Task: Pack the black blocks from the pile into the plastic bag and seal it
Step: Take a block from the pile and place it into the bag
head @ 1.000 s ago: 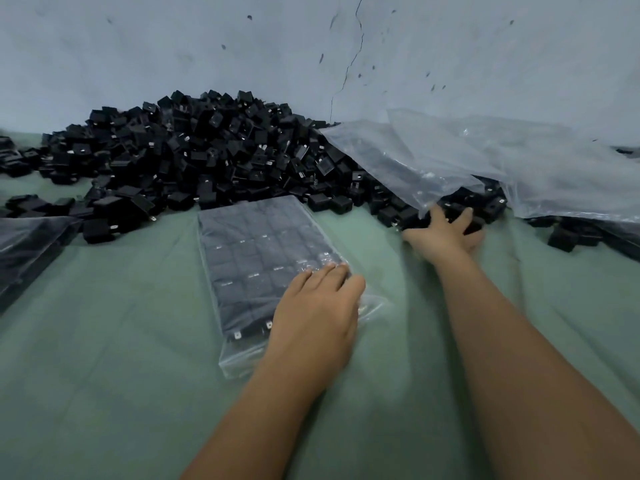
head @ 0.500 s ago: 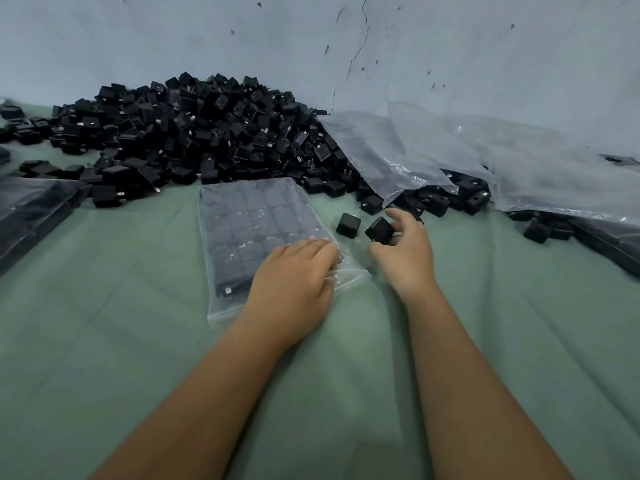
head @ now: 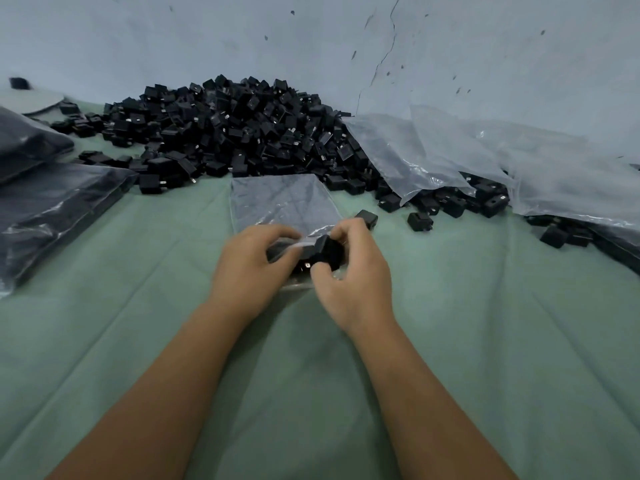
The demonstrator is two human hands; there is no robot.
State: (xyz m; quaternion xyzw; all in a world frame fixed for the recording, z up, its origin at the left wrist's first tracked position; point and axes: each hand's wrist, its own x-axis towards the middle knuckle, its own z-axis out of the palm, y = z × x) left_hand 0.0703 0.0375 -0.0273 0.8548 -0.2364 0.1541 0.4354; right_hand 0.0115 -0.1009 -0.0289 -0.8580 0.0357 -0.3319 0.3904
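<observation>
Loading step: right hand (head: 349, 271) pinches block (head: 323, 251) at bag (head: 284, 202) mouth; left hand (head: 251, 268) grips mouth film. Next: push block in, w/ mouth held open.

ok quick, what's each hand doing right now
Left hand: gripping the open end of the plastic bag.
Right hand: holding a black block at the bag's mouth.

Cracked pale blue wall (head: 311, 36) rises behind green cloth (head: 519, 341).
</observation>
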